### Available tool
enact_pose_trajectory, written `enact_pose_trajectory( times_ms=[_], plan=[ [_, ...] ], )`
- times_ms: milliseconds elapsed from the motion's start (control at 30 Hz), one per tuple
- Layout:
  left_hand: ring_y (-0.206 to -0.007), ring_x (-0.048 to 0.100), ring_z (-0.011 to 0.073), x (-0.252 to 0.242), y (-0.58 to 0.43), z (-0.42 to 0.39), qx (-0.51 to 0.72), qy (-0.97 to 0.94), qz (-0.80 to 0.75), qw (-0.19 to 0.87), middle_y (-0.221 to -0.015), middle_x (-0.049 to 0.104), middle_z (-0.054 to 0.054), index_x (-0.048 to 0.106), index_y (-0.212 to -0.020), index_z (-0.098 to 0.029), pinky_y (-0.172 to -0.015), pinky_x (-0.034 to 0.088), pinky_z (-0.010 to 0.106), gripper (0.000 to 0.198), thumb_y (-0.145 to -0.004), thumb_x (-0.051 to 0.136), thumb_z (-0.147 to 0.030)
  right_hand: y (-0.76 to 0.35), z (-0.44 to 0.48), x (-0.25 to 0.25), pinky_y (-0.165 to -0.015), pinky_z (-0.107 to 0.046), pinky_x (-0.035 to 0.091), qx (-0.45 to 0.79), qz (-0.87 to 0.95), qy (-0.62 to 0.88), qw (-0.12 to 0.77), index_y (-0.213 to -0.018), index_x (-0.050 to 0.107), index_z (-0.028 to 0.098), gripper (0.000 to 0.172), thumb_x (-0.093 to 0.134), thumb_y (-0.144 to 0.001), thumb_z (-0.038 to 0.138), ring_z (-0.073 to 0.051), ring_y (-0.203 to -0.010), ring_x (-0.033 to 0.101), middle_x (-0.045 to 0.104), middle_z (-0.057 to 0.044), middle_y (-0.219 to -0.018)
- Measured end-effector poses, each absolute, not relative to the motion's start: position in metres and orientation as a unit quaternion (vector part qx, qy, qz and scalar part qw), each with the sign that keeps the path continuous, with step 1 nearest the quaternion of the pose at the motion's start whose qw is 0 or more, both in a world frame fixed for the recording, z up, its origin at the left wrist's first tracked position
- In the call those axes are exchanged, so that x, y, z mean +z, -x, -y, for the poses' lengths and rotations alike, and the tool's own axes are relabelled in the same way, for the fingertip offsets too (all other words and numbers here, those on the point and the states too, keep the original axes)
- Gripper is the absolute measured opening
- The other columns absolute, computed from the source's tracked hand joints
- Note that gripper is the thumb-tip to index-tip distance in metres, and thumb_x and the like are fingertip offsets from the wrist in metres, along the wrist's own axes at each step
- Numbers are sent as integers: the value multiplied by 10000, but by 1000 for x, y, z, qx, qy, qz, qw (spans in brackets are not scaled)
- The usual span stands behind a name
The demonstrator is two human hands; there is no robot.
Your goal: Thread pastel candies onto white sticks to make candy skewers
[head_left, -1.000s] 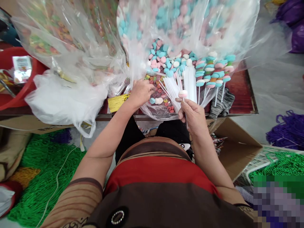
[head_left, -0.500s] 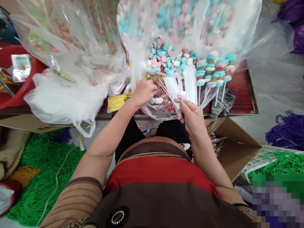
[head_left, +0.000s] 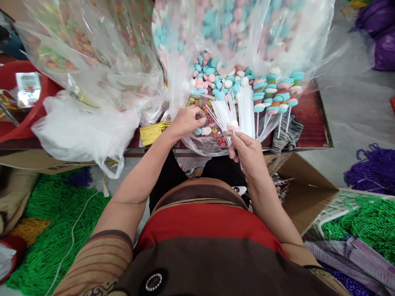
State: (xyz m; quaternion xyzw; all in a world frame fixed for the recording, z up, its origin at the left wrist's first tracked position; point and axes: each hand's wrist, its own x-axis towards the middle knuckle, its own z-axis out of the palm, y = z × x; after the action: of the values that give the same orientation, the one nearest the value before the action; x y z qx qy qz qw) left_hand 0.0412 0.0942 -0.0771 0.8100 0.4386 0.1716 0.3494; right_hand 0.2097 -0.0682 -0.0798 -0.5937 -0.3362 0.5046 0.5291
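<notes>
Between its thumb and fingers my right hand (head_left: 247, 152) holds a white stick, with a pink-and-white marshmallow candy (head_left: 232, 125) threaded near its upper part. My left hand (head_left: 189, 119) is over the left edge of the small ring candies (head_left: 210, 110), its fingers curled together; whatever they pinch is hidden. Just below those fingertips lie a blue candy (head_left: 198, 131) and white-pink ones (head_left: 206, 130). A bundle of white sticks (head_left: 246, 111) rests beyond my right hand. Several finished candy skewers (head_left: 273, 94) lie to its right.
A big clear bag of pink, blue and white candies (head_left: 216, 74) spills onto the table. Left of it stand bags of coloured candies (head_left: 77, 37), a white plastic bag (head_left: 83, 123), yellow twist ties (head_left: 151, 133) and a red basin (head_left: 46, 98). Grey gloves (head_left: 286, 133) lie by the right table edge (head_left: 324, 123).
My left hand's fingers have curled in closer together over the ring candies. The candy on the stick in my right hand has shifted slightly left and nearer me.
</notes>
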Motion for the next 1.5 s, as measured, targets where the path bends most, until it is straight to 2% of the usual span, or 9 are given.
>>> enact_pose_trajectory(
  times_ms=[167,367,500,733,1000,1133,1267,1367,1500],
  plan=[
    [-794,672,121,-68,-39,-83,319,-587,-416,617,-902,729,21,666,-878,-165,-801,534,279,75,-885,696,-234,-198,73,-68,-395,-212,203,543,391,588,456,-1074,780,163,442,628,-927,551,-67,-368,313,469,81,-418],
    [-747,682,99,-75,-43,-67,378,-506,-371,681,-839,714,-5,639,-885,-182,-753,559,249,271,-822,838,-355,-188,72,-65,-431,-225,242,506,425,597,454,-1090,782,153,461,593,-940,546,-80,-395,334,445,83,-424],
    [-783,698,107,-82,-43,-61,405,-564,-356,626,-856,735,-5,650,-909,-198,-782,571,258,294,-837,823,-425,-186,71,-64,-442,-232,257,493,429,610,448,-1059,780,151,444,586,-946,533,-83,-393,342,441,82,-424],
    [-900,723,130,-79,-42,-43,395,-736,-354,420,-976,791,5,714,-980,-233,-858,554,264,175,-901,757,-383,-183,73,-61,-411,-238,213,504,402,611,460,-992,752,165,443,585,-952,574,-82,-369,321,417,88,-413],
    [-969,727,154,-70,-47,-28,332,-769,-358,412,-1036,801,37,735,-1034,-227,-900,548,286,145,-978,640,-321,-186,66,-72,-410,-238,213,495,385,599,497,-768,621,207,524,619,-890,716,-76,-398,340,456,72,-457],
    [-947,714,136,-71,-49,-29,352,-736,-382,434,-1044,790,35,717,-1035,-216,-897,542,275,158,-986,617,-328,-188,65,-74,-424,-229,260,529,392,567,495,-838,647,205,485,666,-876,688,-67,-435,394,585,42,-606],
    [-1020,710,161,-68,-44,-38,345,-736,-378,443,-1116,780,53,705,-1133,-226,-933,542,308,236,-1004,576,-376,-194,66,-74,-410,-230,196,527,352,553,542,-952,697,206,448,730,-851,642,-59,-419,314,529,65,-562],
    [-1085,681,185,-62,-33,-50,341,-760,-420,361,-1158,761,57,700,-1187,-235,-965,522,336,272,-1028,513,-353,-200,66,-73,-410,-235,150,509,323,557,571,-1013,706,215,448,723,-858,635,-62,-413,263,458,82,-525],
    [-1052,648,249,-62,-25,-57,201,-851,-432,220,-1035,739,83,756,-1038,-202,-963,476,402,215,-987,571,-299,-203,66,-73,-414,-242,135,497,319,570,572,-1013,702,219,453,708,-861,646,-67,-414,248,420,85,-518]
  ],
)
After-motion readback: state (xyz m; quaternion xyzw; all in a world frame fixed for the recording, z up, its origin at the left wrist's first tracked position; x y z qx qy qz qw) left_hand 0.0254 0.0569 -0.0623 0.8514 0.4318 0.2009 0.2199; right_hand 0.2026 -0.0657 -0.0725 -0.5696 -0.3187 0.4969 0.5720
